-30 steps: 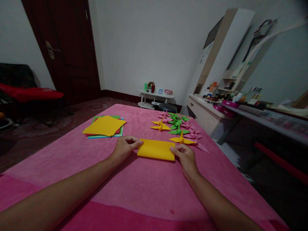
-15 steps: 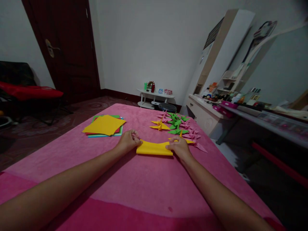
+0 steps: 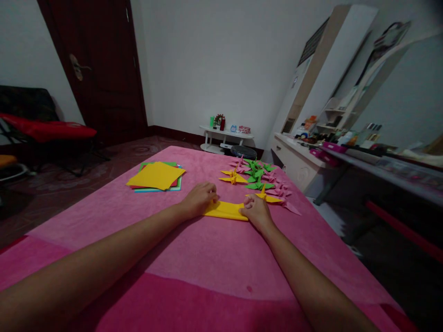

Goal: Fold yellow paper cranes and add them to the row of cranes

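A folded sheet of yellow paper [image 3: 225,210] lies as a flat strip on the pink cloth, its long side across my view. My left hand [image 3: 200,199] covers its left end, with fingers curled down onto it. At the right end my right hand [image 3: 256,212] grips the paper between thumb and curled fingers. Just beyond my right hand sits a yellow paper crane [image 3: 265,197], partly hidden by it. Another yellow crane [image 3: 234,177] stands farther back.
Several green cranes [image 3: 256,175] and pink cranes [image 3: 281,188] cluster at the back right. A stack of coloured square sheets, yellow on top [image 3: 157,176], lies back left. Past the table's right edge stands a cluttered dressing table [image 3: 304,161].
My left hand has moved in over the paper's left end, its fingers now pressing down. The paper lies flatter and looks narrower. My right hand stays at the right end.
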The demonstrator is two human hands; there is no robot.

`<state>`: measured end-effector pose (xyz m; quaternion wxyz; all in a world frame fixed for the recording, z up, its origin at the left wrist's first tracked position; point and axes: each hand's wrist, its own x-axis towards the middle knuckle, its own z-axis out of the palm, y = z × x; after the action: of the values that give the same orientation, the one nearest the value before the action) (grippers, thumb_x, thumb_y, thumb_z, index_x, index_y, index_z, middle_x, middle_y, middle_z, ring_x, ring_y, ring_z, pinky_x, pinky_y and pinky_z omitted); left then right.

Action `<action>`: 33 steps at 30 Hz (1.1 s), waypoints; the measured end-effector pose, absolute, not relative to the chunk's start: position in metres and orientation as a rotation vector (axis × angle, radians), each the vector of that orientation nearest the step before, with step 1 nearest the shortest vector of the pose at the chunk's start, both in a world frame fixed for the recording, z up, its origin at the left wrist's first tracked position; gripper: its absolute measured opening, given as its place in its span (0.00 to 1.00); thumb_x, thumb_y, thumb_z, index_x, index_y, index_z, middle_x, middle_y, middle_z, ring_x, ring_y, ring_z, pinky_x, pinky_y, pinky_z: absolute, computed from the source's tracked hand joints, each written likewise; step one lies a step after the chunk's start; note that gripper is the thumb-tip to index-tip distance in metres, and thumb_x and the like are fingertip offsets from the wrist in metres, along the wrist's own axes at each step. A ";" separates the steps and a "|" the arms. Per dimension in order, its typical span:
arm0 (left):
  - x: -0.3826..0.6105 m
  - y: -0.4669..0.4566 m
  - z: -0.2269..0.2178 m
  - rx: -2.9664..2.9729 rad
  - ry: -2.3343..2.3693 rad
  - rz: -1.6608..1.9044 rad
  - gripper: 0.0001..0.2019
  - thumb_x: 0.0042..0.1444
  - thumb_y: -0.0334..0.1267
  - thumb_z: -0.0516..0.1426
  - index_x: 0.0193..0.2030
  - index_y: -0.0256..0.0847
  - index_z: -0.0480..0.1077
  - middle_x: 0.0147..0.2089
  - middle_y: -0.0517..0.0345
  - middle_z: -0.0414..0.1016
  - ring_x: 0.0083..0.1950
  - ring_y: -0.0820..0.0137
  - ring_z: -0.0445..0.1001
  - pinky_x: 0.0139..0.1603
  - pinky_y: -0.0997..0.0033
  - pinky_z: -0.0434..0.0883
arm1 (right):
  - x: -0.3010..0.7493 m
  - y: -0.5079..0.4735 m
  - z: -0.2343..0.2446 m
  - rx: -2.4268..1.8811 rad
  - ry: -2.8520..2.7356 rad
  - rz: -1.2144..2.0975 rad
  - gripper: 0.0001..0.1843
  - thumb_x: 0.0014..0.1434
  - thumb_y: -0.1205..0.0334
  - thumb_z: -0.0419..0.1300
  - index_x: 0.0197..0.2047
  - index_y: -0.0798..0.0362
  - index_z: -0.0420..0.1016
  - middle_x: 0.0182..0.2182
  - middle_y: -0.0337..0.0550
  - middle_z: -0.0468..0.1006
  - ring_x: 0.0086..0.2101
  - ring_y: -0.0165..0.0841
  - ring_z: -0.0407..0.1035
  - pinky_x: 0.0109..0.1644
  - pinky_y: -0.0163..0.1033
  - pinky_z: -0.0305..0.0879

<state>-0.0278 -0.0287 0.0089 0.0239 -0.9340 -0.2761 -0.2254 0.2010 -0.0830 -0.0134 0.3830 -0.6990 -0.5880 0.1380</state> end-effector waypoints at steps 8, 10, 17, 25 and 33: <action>-0.011 -0.025 0.020 -3.058 -0.900 -0.325 0.07 0.50 0.34 0.54 0.27 0.35 0.72 0.31 0.50 0.72 0.30 0.70 0.68 0.31 0.74 0.61 | 0.203 -0.083 -0.017 -1.778 -1.513 0.391 0.10 0.36 0.68 0.60 0.27 0.53 0.66 0.18 0.32 0.68 0.20 0.26 0.63 0.23 0.30 0.54; -0.007 -0.026 0.010 -3.014 -1.104 -0.414 0.09 0.49 0.39 0.56 0.27 0.35 0.72 0.31 0.50 0.72 0.31 0.68 0.69 0.30 0.73 0.61 | 0.204 -0.083 -0.018 -1.770 -1.506 0.402 0.10 0.36 0.68 0.60 0.27 0.53 0.67 0.18 0.32 0.69 0.20 0.26 0.63 0.23 0.30 0.54; -0.019 -0.023 -0.015 -3.217 -1.427 -0.909 0.16 0.39 0.46 0.62 0.33 0.38 0.71 0.33 0.55 0.70 0.32 0.70 0.68 0.30 0.76 0.63 | 0.204 -0.082 -0.016 -1.798 -1.462 0.397 0.11 0.36 0.68 0.60 0.29 0.53 0.68 0.19 0.32 0.69 0.20 0.26 0.63 0.24 0.30 0.55; -0.019 -0.024 -0.005 -3.297 -1.504 -0.841 0.16 0.36 0.44 0.63 0.32 0.36 0.71 0.29 0.59 0.68 0.27 0.73 0.65 0.26 0.76 0.61 | 0.205 -0.078 -0.013 -1.857 -1.514 0.371 0.07 0.39 0.68 0.58 0.27 0.53 0.69 0.18 0.34 0.70 0.21 0.28 0.63 0.24 0.31 0.54; -0.005 -0.033 -0.012 -2.957 -1.435 -0.774 0.22 0.38 0.57 0.60 0.29 0.38 0.71 0.32 0.52 0.70 0.30 0.68 0.67 0.29 0.71 0.59 | 0.198 -0.087 0.006 -1.938 -1.624 0.287 0.10 0.43 0.65 0.60 0.33 0.54 0.71 0.25 0.39 0.74 0.28 0.32 0.68 0.33 0.35 0.60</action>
<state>-0.0045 -0.0334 -0.0120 -0.1172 -0.8697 -0.4219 -0.2277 0.1981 -0.0866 0.0063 0.2940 -0.7280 -0.6099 0.1077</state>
